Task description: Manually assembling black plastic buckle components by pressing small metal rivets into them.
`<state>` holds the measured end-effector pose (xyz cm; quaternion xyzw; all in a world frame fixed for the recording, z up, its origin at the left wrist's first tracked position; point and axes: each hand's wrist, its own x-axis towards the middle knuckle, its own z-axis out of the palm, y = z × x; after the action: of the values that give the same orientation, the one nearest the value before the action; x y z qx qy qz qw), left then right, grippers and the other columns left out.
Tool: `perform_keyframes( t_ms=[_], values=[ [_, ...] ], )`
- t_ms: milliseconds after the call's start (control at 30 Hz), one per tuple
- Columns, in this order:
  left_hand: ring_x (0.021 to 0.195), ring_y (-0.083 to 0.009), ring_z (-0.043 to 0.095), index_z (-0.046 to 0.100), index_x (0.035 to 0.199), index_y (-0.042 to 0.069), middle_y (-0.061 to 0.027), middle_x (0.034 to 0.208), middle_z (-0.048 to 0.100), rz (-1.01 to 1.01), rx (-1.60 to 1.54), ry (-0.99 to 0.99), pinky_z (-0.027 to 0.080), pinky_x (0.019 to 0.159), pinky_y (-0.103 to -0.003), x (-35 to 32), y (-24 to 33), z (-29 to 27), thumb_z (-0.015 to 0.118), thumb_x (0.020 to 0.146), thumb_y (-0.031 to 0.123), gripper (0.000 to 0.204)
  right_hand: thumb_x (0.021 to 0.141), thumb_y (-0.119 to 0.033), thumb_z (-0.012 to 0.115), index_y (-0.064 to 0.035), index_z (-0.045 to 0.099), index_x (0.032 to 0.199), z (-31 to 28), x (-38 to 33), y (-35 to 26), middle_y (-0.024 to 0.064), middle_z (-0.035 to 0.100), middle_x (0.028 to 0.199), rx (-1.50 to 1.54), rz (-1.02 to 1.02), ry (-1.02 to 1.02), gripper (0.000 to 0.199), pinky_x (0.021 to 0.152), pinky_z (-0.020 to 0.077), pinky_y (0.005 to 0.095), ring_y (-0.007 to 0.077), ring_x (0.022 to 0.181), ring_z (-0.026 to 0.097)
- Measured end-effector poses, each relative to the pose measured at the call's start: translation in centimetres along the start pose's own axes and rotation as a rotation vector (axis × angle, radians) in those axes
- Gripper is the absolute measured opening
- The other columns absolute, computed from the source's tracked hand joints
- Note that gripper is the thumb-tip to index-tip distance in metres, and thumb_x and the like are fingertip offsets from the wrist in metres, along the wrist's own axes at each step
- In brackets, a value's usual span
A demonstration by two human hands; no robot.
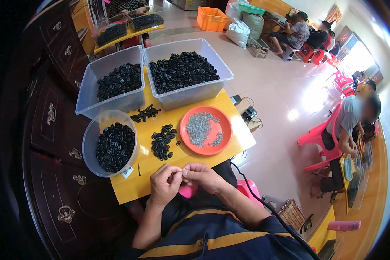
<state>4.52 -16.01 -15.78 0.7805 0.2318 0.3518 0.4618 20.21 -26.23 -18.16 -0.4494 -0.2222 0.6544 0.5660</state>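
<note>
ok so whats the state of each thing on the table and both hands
left hand: fingertips pinched together against the right hand, what it holds too small to tell
right hand: pinched, meeting the left
round clear tub: open, partly filled with black parts
left clear bin: open, partly filled
right clear bin: open, heaped fuller
orange plate: holds small grey metal pieces
loose black parts: piled on the table

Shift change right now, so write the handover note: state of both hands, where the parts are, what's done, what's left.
Left hand and right hand: together at the near table edge, fingers pinching something too small to identify.
Small loose pile of black plastic rings: on the yellow wooden table, just beyond the hands.
Orange round plate: holds small grey metal pieces.
Round clear tub and two clear rectangular bins: hold black parts.
Done and left: cannot tell which container holds finished parts; the loose pile remains.
</note>
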Motion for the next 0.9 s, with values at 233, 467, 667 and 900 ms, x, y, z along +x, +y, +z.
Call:
perform_keyframes(
  t_ms=[233, 467, 667, 900],
  values=[
    [0.059, -0.014, 0.062, 0.068, 0.091, 0.001, -0.0076, 0.079, 0.065, -0.001, -0.016, -0.066, 0.048, 0.052, -0.028, 0.2, 0.0, -0.2, 0.068, 0.088, -0.003, 0.006, 0.101, -0.022, 0.066, -0.007, 0.065, 0.102, -0.8, 0.2, 0.4, -0.0034, 0.061, 0.083, 0.057, 0.022, -0.005, 0.015, 0.068, 0.0459, 0.0212, 0.0056, 0.074, 0.055],
    [0.058, -0.0123, 0.061, 0.067, 0.089, 0.001, -0.007, 0.078, 0.065, -0.022, -0.009, -0.121, 0.047, 0.052, -0.027, 0.2, -0.3, -0.5, 0.068, 0.086, -0.004, 0.005, 0.101, -0.02, 0.065, -0.0068, 0.066, 0.1, -0.8, 0.2, 0.1, -0.003, 0.061, 0.082, -0.017, 0.033, -0.021, 0.013, 0.068, 0.0461, 0.0212, 0.0056, 0.073, 0.056],
    [0.057, -0.0126, 0.059, 0.065, 0.087, 0.0, -0.0063, 0.074, 0.063, -0.059, 0.032, -0.013, 0.046, 0.052, -0.027, 0.2, -0.6, -0.1, 0.068, 0.087, -0.001, 0.003, 0.101, -0.022, 0.066, -0.0092, 0.065, 0.101, -0.7, 0.7, 0.7, -0.0036, 0.061, 0.082, 0.042, -0.013, 0.119, 0.013, 0.067, 0.0458, 0.0201, 0.0048, 0.072, 0.056],
    [0.057, -0.0108, 0.056, 0.065, 0.086, 0.0, -0.0051, 0.074, 0.063, -0.108, -0.003, -0.006, 0.045, 0.052, -0.026, 0.1, -0.8, 0.1, 0.068, 0.088, 0.0, 0.003, 0.104, -0.029, 0.062, -0.0096, 0.063, 0.109, -0.7, 0.9, 1.5, -0.0043, 0.06, 0.087, -0.063, -0.076, 0.159, 0.02, 0.067, 0.0452, 0.018, 0.0031, 0.074, 0.055]
  ],
)
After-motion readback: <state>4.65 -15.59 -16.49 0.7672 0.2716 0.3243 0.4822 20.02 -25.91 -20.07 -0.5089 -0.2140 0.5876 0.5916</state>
